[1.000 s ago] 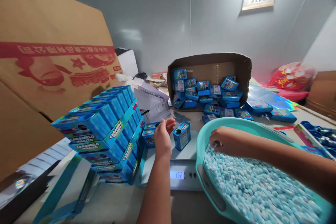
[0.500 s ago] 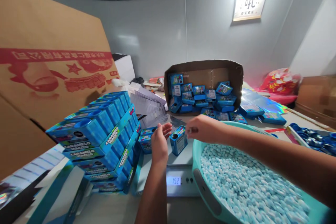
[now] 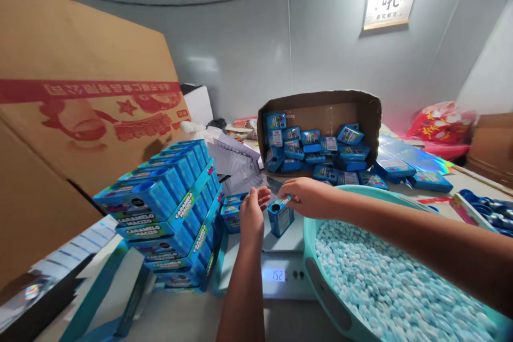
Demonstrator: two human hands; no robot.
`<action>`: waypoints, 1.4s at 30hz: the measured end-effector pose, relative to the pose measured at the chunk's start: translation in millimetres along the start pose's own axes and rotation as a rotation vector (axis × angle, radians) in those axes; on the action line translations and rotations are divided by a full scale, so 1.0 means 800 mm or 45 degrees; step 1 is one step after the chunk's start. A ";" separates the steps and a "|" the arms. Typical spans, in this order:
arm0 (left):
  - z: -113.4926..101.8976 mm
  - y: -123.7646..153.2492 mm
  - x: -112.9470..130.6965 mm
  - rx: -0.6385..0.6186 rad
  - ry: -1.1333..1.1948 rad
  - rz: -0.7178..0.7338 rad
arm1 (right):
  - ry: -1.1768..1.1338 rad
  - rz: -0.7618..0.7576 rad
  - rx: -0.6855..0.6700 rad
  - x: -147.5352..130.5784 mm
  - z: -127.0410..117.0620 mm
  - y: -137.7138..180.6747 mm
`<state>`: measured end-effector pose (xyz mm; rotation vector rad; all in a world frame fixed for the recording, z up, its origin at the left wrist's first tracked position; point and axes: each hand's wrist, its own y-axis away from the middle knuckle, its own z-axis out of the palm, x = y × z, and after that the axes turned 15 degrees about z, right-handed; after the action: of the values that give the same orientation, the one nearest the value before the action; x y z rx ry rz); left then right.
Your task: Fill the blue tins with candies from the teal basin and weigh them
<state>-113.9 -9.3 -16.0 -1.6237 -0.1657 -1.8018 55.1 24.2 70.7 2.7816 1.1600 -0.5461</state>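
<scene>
While your left hand (image 3: pixel 252 212) stands slack, gripping nothing, at nine o'clock of the blue tin (image 3: pixel 281 219), your right hand (image 3: pixel 306 197) reaches in from three o'clock. Its fingertips (image 3: pixel 287 199) are pinched together over the tin's mouth

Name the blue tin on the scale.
The lone upright tin under the right hand, on the scale; the rest are off it, stacked or in the cardboard box.

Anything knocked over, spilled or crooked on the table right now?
Yes. The cardboard box at the back lies on its side, with blue tins spilled out onto the table. The stack of display trays at left looks tilted, perhaps from the lens. The tin on the scale stands upright.
</scene>
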 end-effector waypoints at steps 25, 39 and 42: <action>-0.005 0.019 0.029 -0.216 -0.807 0.630 | 0.387 0.571 -0.647 0.088 0.038 0.083; 0.051 0.078 0.069 -1.218 -0.554 0.876 | 0.172 0.471 -0.527 0.101 0.025 0.080; 0.087 0.130 0.059 -1.670 -0.616 0.426 | -0.015 0.518 -0.493 0.108 0.034 0.078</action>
<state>3.4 -69.9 5.2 -2.6894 1.2367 -1.1770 147.1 32.7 10.9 2.5587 0.5868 -0.2621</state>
